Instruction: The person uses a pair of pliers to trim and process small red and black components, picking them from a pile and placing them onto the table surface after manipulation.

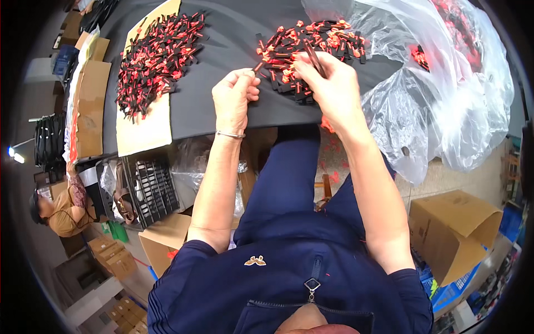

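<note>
My left hand [236, 100] is closed in a pinch on a small black strip with red [258, 67], just left of a pile of black-and-red pieces [285, 58]. A thin metal bangle [230, 134] circles that wrist. My right hand [332, 83] is closed around a slim dark tool [315, 58] that looks like tweezers or thread snips; its exact kind is unclear. The thumb and fingertips of this hand are over the pile, and whether they also hold a piece is hidden. The pieces are short black strips with bright red-orange parts.
A second heap of such pieces [158, 61] lies at left, partly on a yellow sheet [146, 133] on the black-covered table [222, 33]. Clear plastic bags [400, 106] crowd the right. Cardboard boxes [450, 222] and a black crate [149, 189] stand below; another person [69, 211] is far left.
</note>
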Demonstrator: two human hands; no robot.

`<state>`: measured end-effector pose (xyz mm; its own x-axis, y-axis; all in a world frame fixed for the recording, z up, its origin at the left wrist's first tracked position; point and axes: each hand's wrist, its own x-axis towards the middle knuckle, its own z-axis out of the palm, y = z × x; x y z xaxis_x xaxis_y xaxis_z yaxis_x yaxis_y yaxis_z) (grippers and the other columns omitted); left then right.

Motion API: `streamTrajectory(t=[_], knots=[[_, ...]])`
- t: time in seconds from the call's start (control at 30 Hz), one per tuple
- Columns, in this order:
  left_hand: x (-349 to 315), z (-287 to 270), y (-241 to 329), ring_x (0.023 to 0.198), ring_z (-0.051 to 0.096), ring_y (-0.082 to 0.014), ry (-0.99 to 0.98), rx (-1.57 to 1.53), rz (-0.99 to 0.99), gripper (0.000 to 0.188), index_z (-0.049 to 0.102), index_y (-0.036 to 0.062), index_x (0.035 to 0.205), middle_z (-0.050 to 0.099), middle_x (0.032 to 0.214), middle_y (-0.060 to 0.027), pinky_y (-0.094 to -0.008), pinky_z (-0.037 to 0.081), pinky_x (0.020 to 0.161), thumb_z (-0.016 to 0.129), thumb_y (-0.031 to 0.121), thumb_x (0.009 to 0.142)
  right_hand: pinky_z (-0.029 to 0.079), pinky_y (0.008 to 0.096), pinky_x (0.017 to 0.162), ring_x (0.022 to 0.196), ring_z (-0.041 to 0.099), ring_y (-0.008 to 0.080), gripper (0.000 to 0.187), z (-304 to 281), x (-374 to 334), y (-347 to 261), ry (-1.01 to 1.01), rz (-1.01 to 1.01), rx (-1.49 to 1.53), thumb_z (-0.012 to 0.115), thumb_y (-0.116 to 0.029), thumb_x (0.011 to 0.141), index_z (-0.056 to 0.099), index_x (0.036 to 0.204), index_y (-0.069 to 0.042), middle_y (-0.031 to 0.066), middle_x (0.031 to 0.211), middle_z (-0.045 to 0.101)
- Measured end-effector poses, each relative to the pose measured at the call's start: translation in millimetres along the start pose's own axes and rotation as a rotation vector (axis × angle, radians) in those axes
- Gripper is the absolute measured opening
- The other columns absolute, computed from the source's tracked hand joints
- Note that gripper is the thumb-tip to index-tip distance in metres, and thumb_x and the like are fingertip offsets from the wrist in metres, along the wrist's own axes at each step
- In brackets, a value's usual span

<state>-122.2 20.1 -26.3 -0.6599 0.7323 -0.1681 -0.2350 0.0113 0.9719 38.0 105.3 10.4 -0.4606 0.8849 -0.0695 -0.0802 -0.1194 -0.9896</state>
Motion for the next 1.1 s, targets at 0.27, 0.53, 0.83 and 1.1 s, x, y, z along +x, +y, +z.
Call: streamTrajectory(t=[0.27,0.53,0.83,1.1], knots=[[-7,-8,4,0.057,0.053,-0.006,0.022,-0.024,-0.061,0.011,0.061,-0.0008,0.091,0.061,0.073,-0.0041,-0.0183,0.044,0.053,0.06,0.009,0.085,0.049,0.04,0.067,0.068,0.064,0.0309,0.021,27,53,30,-0.034,-0.1,-0.565,0.061,-0.019,0.083,0.066,0.081,0.001,0.0175,0.067,0.063],[-38,-29,3,0.061,0.052,-0.0069,0.047,-0.236,-0.071,0.013,0.057,0.0012,0.094,0.059,0.075,-0.0032,-0.0204,0.041,0.055,0.059,0.011,0.086,0.049,0.0375,0.069,0.072,0.065,0.0286,0.023,37,50,25,-0.086,-0.165,-0.74,0.07,-0.019,0.076,0.064,0.086,0.0,0.0141,0.072,0.065],[-62,-26,13,0.061,0.051,-0.0079,0.063,-0.396,-0.104,0.014,0.057,0.0014,0.097,0.059,0.077,-0.0032,-0.0214,0.041,0.057,0.057,0.01,0.087,0.05,0.0389,0.076,0.084,0.064,0.0295,0.028,45,46,24,-0.05,-0.155,-0.912,0.069,-0.023,0.077,0.064,0.099,-0.006,0.0125,0.083,0.066],[-109,0,11,0.065,0.055,-0.0092,-0.109,-0.543,-0.316,0.015,0.06,0.0028,0.098,0.062,0.081,-0.0043,-0.0214,0.046,0.06,0.06,0.013,0.087,0.048,0.0304,0.081,0.088,0.065,0.0209,0.047,17,24,0,-0.017,-0.358,-0.399,0.067,-0.032,0.08,0.06,0.113,0.001,0.0135,0.095,0.067]])
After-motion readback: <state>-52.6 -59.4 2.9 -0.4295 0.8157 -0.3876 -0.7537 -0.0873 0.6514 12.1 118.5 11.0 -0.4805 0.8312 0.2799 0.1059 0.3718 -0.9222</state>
